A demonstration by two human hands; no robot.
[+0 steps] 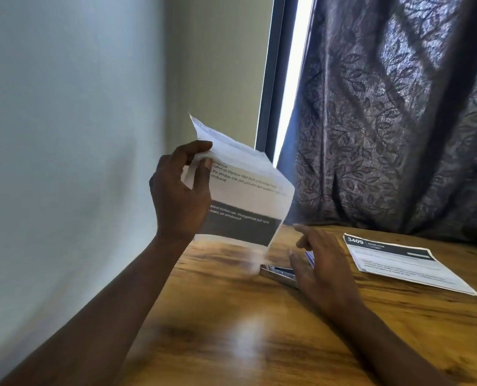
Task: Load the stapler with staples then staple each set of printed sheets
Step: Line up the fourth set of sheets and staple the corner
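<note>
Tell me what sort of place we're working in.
Probably a home room or small office: a wood-grain table against a plain wall, a leaf-patterned curtain beside a bright window gap, and printed sheets on the table.

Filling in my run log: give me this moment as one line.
left hand: holds sheets raised | right hand: open, over stapler | second set: flat on table

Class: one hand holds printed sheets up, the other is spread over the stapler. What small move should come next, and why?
Probably the right hand should close on the silver metal stapler lying on the brown wooden table. Its fingers are spread over it and grip nothing, while the left hand pinches the white printed sheets in the air.
</note>
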